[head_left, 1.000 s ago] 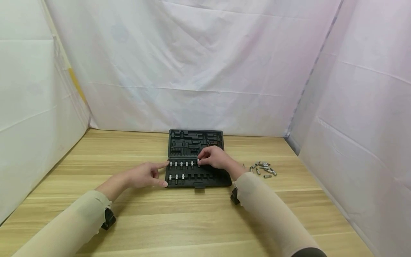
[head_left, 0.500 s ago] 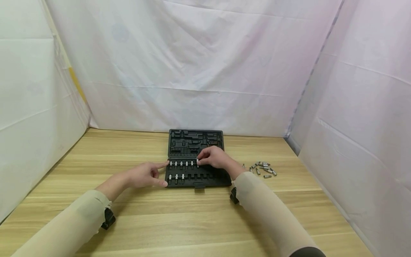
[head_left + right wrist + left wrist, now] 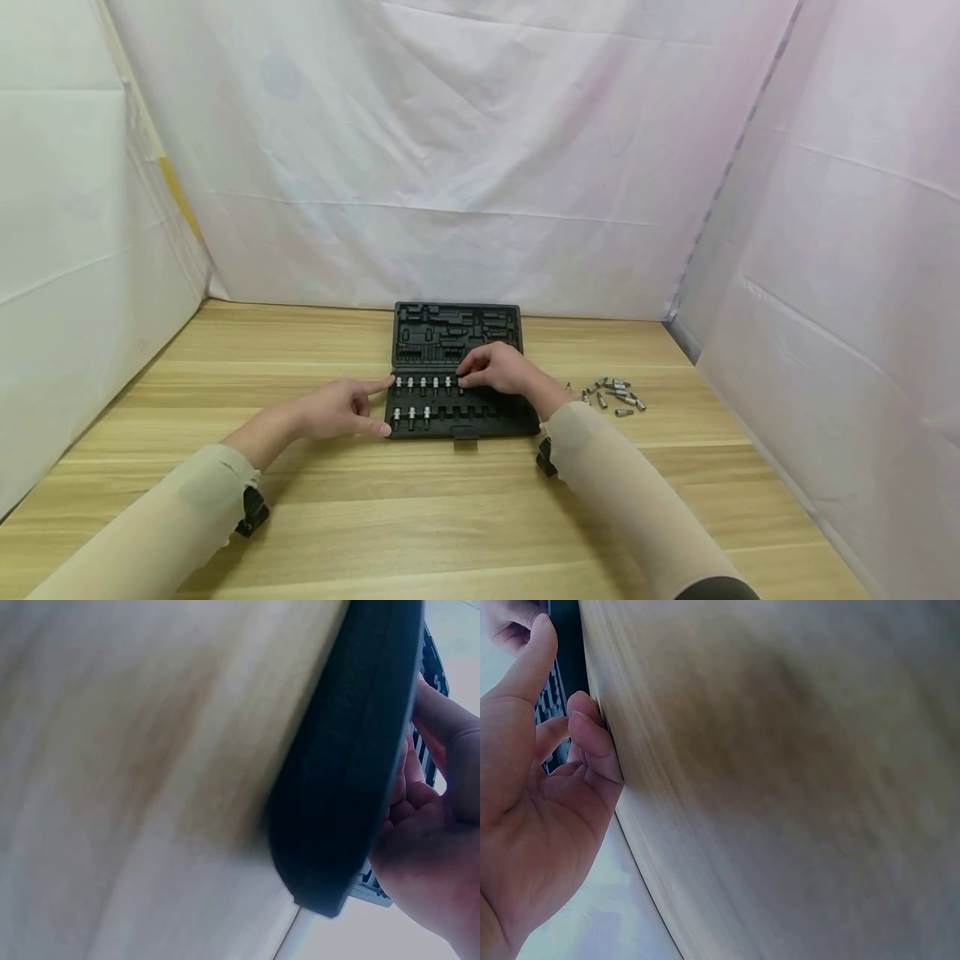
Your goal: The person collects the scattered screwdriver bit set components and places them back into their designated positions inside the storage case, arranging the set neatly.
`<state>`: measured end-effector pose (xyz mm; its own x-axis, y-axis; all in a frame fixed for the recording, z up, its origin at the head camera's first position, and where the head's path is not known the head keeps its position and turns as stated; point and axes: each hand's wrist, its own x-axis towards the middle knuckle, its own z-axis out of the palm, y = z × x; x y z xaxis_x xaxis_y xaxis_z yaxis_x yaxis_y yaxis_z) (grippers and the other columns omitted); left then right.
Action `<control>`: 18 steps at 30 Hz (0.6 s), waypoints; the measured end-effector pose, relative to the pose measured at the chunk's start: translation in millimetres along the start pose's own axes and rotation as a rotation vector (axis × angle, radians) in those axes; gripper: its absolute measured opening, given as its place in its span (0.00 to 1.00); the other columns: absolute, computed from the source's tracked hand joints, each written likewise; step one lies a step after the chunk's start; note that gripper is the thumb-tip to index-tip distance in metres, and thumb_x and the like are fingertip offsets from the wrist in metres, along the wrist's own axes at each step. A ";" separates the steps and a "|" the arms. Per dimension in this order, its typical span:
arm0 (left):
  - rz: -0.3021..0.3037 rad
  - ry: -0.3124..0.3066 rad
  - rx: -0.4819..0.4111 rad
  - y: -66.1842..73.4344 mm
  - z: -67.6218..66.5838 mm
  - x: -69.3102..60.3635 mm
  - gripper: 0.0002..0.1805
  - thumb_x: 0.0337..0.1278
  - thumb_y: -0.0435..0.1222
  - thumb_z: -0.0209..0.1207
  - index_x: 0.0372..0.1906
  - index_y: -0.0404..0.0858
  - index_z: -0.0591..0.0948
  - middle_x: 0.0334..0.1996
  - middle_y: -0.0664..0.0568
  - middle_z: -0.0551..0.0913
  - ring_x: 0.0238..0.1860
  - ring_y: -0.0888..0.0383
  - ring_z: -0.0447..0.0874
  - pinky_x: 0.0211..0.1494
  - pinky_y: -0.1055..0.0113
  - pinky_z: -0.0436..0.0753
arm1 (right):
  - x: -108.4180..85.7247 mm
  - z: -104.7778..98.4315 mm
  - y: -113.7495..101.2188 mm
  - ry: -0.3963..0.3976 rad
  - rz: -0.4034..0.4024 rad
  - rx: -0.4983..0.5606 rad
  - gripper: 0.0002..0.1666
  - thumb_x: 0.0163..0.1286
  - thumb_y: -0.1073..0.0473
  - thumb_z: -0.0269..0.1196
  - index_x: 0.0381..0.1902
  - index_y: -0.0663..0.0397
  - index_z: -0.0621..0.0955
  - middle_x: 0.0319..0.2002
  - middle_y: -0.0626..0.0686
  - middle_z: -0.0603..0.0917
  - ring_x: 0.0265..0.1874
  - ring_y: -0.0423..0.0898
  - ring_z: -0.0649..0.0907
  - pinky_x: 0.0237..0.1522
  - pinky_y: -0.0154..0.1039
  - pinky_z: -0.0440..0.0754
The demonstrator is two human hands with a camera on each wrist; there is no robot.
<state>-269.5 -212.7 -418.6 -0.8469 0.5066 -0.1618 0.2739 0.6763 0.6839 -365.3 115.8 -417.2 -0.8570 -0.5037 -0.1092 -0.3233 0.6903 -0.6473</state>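
Note:
An open black case lies on the wooden table, its lid folded back. Silver bits stand in two rows at the left of its near half. My left hand rests against the case's left edge, index finger and thumb extended, other fingers bent; the left wrist view shows that hand from the palm side. My right hand pinches a bit at the right end of the back row, mostly covered by the fingertips. In the right wrist view, the case's side hides part of this hand.
Several loose silver bits lie scattered on the table to the right of the case. White sheets hang behind the table and along both sides.
My right hand has shifted slightly left and down, and the pinched bit now shows less above the fingertips. The left hand has stayed at the case's edge.

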 end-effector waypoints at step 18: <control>-0.002 0.002 -0.006 0.6 0.6 -0.1 0.54 0.66 0.51 0.75 0.88 0.40 0.60 0.34 0.50 0.82 0.33 0.57 0.74 0.35 0.68 0.78 | -0.2 -2.5 3.5 -0.049 -0.017 0.005 0.16 0.72 0.51 0.78 0.56 0.42 0.91 0.47 0.48 0.87 0.46 0.45 0.82 0.51 0.45 0.82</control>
<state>-268.9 -212.0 -418.6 -0.8483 0.5042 -0.1618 0.2693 0.6738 0.6881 -367.3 119.6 -417.6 -0.8305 -0.5406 -0.1346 -0.3359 0.6787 -0.6531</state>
